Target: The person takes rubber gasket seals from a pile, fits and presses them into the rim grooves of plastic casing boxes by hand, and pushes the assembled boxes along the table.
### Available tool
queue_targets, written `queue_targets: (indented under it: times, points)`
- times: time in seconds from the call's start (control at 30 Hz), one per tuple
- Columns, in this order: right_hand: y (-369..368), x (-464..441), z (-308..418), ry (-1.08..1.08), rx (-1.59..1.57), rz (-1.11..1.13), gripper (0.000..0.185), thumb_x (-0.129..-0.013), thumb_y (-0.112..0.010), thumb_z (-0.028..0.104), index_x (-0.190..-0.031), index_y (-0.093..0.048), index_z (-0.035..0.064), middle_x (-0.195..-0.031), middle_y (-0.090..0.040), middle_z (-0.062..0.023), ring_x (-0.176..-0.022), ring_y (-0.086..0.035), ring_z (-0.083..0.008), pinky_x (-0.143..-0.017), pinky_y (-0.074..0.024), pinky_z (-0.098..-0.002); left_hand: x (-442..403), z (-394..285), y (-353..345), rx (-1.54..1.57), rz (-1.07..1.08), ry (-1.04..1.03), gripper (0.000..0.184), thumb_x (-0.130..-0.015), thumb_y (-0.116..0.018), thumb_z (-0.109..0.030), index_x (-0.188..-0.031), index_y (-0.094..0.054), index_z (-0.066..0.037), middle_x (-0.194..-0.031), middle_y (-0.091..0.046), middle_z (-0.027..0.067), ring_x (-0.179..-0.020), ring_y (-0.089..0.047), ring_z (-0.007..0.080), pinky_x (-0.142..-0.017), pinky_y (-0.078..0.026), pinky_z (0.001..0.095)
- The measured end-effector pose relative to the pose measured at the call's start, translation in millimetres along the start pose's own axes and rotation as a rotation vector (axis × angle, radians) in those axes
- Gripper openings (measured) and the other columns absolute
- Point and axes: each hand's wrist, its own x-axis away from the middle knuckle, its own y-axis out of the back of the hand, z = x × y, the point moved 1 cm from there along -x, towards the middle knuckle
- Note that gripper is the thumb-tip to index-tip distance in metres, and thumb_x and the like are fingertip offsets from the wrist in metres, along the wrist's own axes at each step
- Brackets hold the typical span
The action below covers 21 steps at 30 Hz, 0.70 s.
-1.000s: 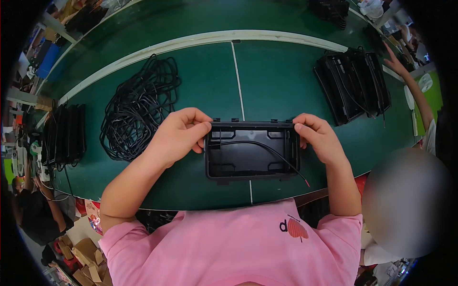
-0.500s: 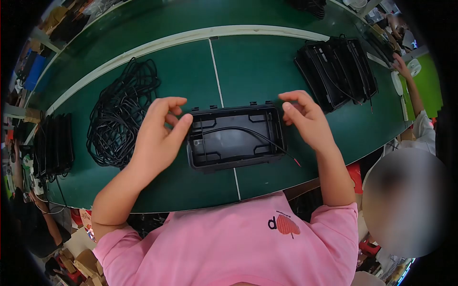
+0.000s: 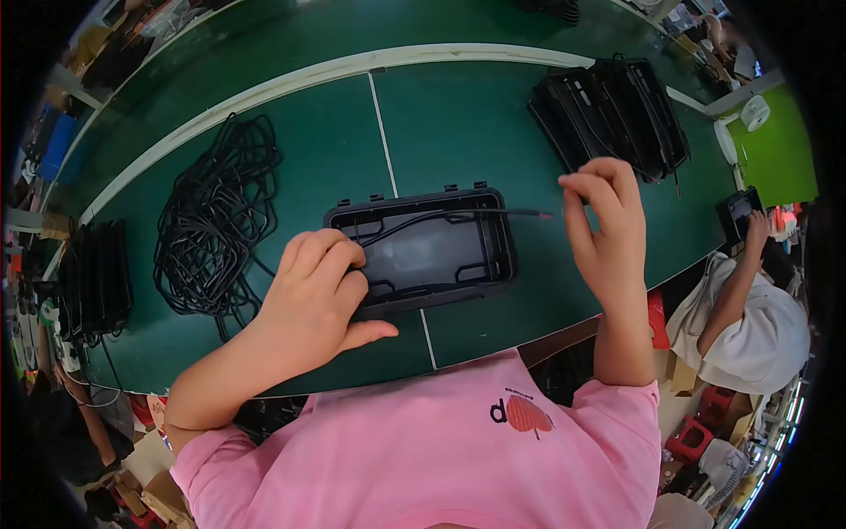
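Observation:
A shallow black plastic box (image 3: 423, 251) lies on the green table with its hollow side up. Small hinge lugs line its far edge. My left hand (image 3: 317, 286) is closed around the box's left end, fingers curled over the wall and thumb along the near side. A black cable (image 3: 467, 212) crosses the box from under those fingers. Its stripped reddish end sticks out past the right wall. My right hand (image 3: 608, 225) is raised to the right of the box, thumb and index finger together, apart from the cable end, with nothing visible in them.
A tangled heap of black cable (image 3: 216, 225) lies to the left. Several black boxes (image 3: 608, 119) stand at the back right, and further black pieces (image 3: 95, 278) at the far left. A person (image 3: 740, 309) at the right holds a dark box (image 3: 738, 212).
My left hand moved down onto the box's left end. My right hand moved right, its fingertips coming together. The cable end swung toward the far side, and the box shifted slightly left.

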Motion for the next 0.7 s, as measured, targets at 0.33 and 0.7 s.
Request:
queue_targets:
  times: [0.33, 0.7]
  points:
    - [-1, 34, 27, 0.053, -0.181, 0.483, 0.04, -0.066, -0.061, -0.007, -0.103, -0.065, 0.0055, -0.112, -0.055, -0.0149, -0.099, -0.058, -0.0339, -0.079, -0.052, -0.041, 11, -3, 14, 0.148, -0.016, 0.024, 0.04, -0.063, -0.084, -0.017, -0.086, -0.054, -0.006, -0.109, -0.054, 0.0131, -0.109, -0.051, 0.0369, -0.091, -0.041, 0.0473]
    - [-13, 35, 13, 0.119, -0.255, 0.45, 0.048, -0.065, -0.057, -0.009, -0.112, -0.058, -0.0003, -0.132, -0.056, -0.0171, -0.117, -0.055, -0.0389, -0.095, -0.0485, -0.0464, 18, 21, 11, -0.018, -0.122, 0.005, 0.057, -0.069, -0.081, -0.036, -0.108, -0.063, 0.002, -0.119, -0.059, 0.0168, -0.116, -0.057, 0.0365, -0.097, -0.047, 0.0488]
